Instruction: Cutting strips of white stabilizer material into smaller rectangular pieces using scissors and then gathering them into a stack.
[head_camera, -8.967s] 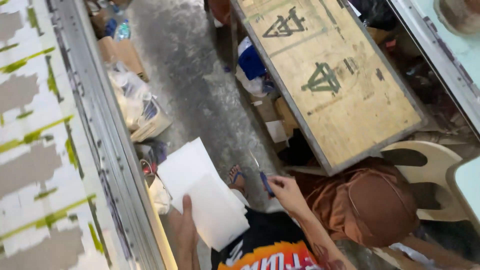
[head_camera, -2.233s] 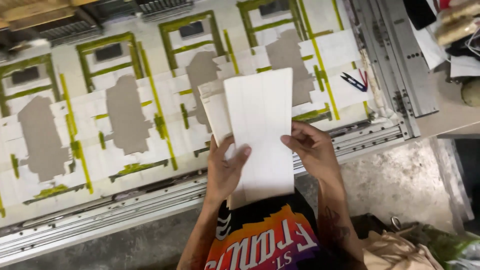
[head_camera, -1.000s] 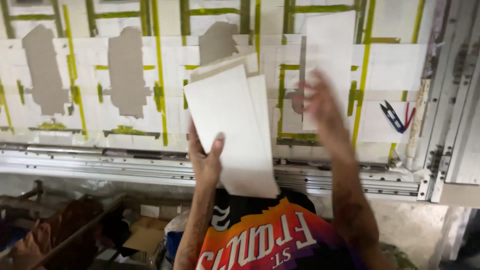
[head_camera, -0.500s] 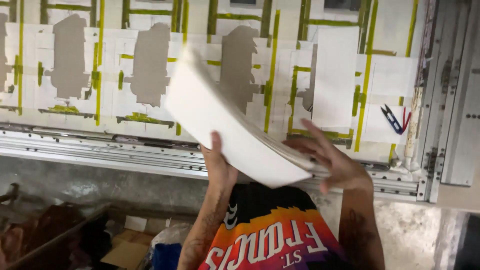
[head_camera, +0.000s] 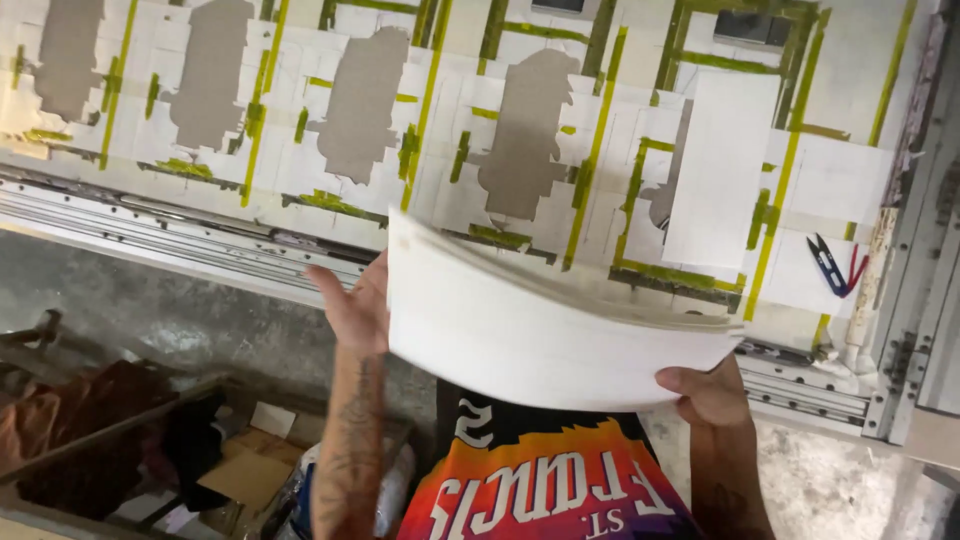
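Note:
I hold a stack of white sheets (head_camera: 540, 320) roughly flat over the near edge of a long work table (head_camera: 250, 240). My left hand (head_camera: 355, 305) supports the stack's left side from beneath. My right hand (head_camera: 705, 390) grips its lower right corner. One white sheet (head_camera: 722, 165) lies on the table at the right, over a grey cut-out shape. Several other grey cut-out shapes (head_camera: 525, 130) framed by yellow-green tape sit uncovered along the table.
Small blue and red thread snips (head_camera: 835, 265) lie at the table's right end beside a metal frame (head_camera: 930, 250). A metal rail (head_camera: 180, 215) runs along the front edge. Cardboard scraps (head_camera: 250, 470) and dark cloth (head_camera: 90, 420) lie below on the left.
Over the last second my right hand laid one sheet on the table at the right, then came back to the stack. The stack tipped from upright to nearly flat.

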